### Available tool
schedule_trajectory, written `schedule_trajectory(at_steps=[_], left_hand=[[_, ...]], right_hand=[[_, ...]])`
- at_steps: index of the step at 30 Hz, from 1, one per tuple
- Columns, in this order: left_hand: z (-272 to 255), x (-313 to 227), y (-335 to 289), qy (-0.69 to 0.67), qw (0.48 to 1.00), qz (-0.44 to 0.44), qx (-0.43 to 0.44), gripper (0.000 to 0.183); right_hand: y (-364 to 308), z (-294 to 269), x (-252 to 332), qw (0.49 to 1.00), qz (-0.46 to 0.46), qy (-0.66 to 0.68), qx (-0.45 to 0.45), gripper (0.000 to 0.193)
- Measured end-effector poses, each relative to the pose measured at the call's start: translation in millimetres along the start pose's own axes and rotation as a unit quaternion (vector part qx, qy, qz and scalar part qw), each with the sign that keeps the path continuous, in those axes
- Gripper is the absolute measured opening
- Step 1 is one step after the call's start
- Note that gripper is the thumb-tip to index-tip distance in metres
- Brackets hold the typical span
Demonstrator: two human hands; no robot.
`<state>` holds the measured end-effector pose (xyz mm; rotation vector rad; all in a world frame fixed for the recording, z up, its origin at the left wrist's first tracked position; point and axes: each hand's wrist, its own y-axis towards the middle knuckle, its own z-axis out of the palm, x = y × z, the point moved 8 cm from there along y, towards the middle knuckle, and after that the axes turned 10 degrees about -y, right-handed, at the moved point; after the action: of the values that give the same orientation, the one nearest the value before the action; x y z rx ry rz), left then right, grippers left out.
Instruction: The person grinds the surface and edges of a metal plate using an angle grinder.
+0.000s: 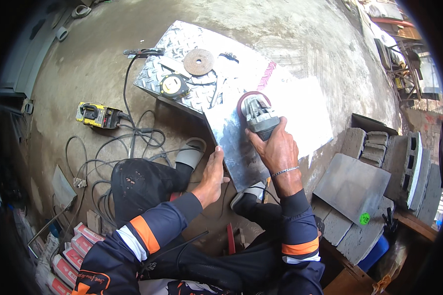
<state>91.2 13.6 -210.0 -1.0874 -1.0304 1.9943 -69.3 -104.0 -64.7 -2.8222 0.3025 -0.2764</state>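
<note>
My right hand (279, 151) is closed around the body of an angle grinder (259, 117), whose reddish disc rim shows at its far end. The grinder sits over a smooth metal sheet (234, 160), and glare washes out much of the sheet's right side. At the sheet's left edge, my left hand (210, 181) lies with its fingers stretched out and thumb apart, the fingertips touching that edge. Past the sheet, a tread-patterned metal plate (178, 35) carries a loose brown disc (199, 62) and a yellow and black tape measure (173, 86).
An electrode holder (143, 52) lies at the plate's left edge, its cable running to a yellow welding machine (99, 116). Tangled cables (138, 135) cover the floor beside my left leg. Concrete blocks (374, 147) and a flat grey plate (352, 187) stand right; red-white boxes (76, 250) lie lower left.
</note>
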Motion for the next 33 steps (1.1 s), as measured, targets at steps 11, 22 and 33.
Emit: schedule_trajectory(at_steps=[11, 22, 33], left_hand=[[0.3, -0.3, -1.2, 0.013, 1.0, 0.001, 0.019, 0.085], [2.9, 1.0, -2.7, 0.023, 1.0, 0.003, -0.001, 0.081], [0.6, 1.9, -3.1, -0.011, 1.0, 0.009, -0.01, 0.072]], right_hand=[[-11.2, 6.1, 21.9, 0.999, -0.052, -0.012, 0.0, 0.078], [12.3, -0.3, 1.9, 1.0, 0.019, -0.014, 0.0, 0.085], [24.2, -4.2, -19.8, 0.999, 0.039, 0.031, 0.0, 0.077]])
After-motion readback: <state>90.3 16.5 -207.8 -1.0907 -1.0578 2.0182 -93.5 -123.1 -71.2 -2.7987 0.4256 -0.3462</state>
